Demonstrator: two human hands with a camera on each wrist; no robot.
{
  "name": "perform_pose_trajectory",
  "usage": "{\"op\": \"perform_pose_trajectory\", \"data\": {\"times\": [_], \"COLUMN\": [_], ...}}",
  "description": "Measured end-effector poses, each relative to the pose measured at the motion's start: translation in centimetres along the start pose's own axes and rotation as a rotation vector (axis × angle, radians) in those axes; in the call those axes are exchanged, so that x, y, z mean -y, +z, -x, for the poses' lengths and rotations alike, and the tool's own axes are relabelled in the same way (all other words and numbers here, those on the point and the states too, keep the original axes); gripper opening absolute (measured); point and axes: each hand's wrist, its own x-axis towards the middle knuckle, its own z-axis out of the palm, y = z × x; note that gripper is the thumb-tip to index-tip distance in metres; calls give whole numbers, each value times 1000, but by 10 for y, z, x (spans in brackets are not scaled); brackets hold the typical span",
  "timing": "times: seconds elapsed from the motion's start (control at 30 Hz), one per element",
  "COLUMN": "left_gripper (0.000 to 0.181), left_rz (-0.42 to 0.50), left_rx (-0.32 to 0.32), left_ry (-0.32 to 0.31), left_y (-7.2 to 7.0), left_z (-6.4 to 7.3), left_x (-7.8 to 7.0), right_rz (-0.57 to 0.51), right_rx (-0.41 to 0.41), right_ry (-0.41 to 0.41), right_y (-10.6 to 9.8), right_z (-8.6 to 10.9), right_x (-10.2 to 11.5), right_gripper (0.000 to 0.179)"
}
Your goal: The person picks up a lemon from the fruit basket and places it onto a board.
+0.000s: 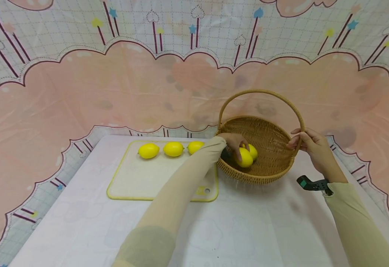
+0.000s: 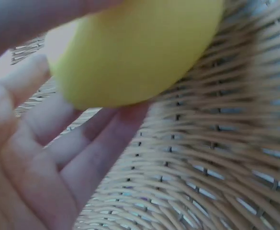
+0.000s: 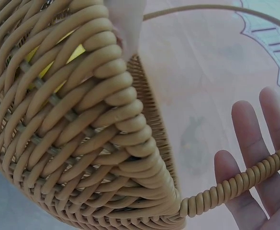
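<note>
A brown wicker basket with an arched handle tilts its opening toward me at the right of the table. My left hand reaches inside and holds a yellow lemon; the left wrist view shows thumb and fingers around this lemon close to the woven wall. Partly hidden behind it is a second lemon. My right hand grips the handle near its right base. In the right wrist view its fingers lie behind the wrapped handle, and yellow shows through the weave.
Left of the basket lies a white cutting board with a yellow rim. Three lemons sit in a row along its far side: one on the left, one in the middle, and one partly covered by my left sleeve.
</note>
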Motion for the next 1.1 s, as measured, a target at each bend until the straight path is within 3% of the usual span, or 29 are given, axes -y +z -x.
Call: {"op": "perform_pose_trajectory", "data": {"times": [0.27, 0.5, 0.87, 1.1], "left_gripper": [55, 57, 55, 56], "left_rz": [48, 100, 67, 97], "left_rx": [-147, -224, -316, -390], "left_ry": [117, 124, 184, 201], "left_y": [-3, -8, -19, -21], "left_z": [2, 10, 24, 39], "left_x": [3, 2, -4, -8], "right_rz": [-7, 12, 33, 35], "right_rx": [12, 1, -9, -16], "right_ry": [-4, 0, 8, 13], "right_y": [1, 1, 1, 0], "right_z": [-1, -1, 0, 1], "right_x": [0, 2, 3, 2], "right_gripper": [23, 23, 25, 24]}}
